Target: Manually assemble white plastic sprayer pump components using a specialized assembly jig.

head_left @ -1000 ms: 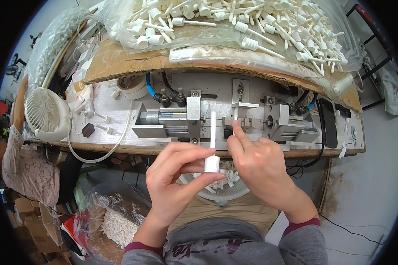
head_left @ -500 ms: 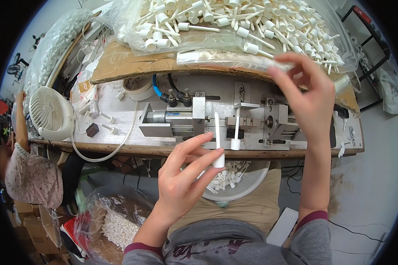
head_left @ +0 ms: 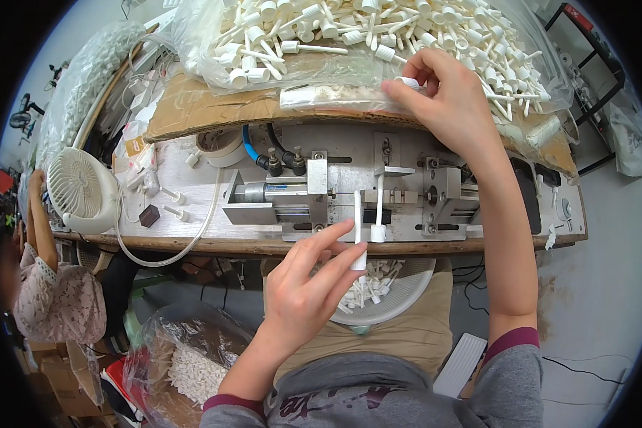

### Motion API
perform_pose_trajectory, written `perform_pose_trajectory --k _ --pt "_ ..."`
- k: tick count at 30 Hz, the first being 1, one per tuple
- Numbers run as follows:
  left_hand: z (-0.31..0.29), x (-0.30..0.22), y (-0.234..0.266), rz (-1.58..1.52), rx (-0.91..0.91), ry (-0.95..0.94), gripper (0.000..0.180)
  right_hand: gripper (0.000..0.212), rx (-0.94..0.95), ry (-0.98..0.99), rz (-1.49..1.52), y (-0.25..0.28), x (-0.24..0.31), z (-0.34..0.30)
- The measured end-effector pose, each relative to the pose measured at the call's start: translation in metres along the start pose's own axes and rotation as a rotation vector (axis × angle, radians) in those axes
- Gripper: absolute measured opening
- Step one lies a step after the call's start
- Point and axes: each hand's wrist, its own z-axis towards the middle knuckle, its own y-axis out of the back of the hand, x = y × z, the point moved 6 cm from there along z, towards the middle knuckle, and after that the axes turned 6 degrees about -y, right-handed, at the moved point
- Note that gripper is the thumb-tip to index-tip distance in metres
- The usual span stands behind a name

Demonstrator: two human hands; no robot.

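Note:
Between the fingers of my left hand (head_left: 303,296) is a white stick cap (head_left: 359,259), a ribbed cap with a long thin stem pointing up. Just right of it, a second stick cap (head_left: 379,232) hangs cap-down in the metal fixture (head_left: 399,171) of the bench machine. My right hand (head_left: 453,100) is at the front edge of the heap of stick caps (head_left: 378,28), its thumb and fingers closed round another white cap (head_left: 408,83). The stem of that one is hidden by the hand.
A machine with a metal cylinder (head_left: 287,196) stands on the bench. Cardboard (head_left: 214,107) lies under the heap. A basket (head_left: 406,303) of pieces is below the bench edge, a plastic bag (head_left: 221,335) lower left. A small fan (head_left: 82,189) and another person (head_left: 57,292) are at left.
My right hand has moved left and slightly away to the heap's front edge, and its fingers have closed on a cap. The left hand has shifted slightly right, still holding its stick cap.

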Motion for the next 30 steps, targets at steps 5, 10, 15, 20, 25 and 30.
perform_pose_trajectory --k 5,10,15,20,25,30 --pt "0.014 -0.002 -0.012 0.133 0.059 -0.109 0.034 0.021 -0.01 0.028 0.209 0.019 0.013 -0.024" --pt "0.025 -0.007 -0.04 0.322 0.234 -0.168 0.031 0.022 -0.069 0.033 0.425 0.028 0.016 -0.048" --pt "0.036 -0.001 -0.044 0.352 0.323 -0.114 0.028 0.027 -0.075 0.038 0.407 0.034 0.02 -0.074" --pt "0.037 -0.001 -0.042 0.362 0.365 -0.099 0.027 0.032 -0.03 0.053 0.348 0.036 0.021 -0.109" --pt "0.078 -0.001 -0.009 0.089 0.285 -0.107 0.021 0.031 0.061 0.039 0.217 0.027 0.027 -0.15" --pt "0.162 0.016 0.015 0.228 -0.045 -0.289 0.016 0.029 0.146 0.154 0.04 -0.001 0.037 -0.173"
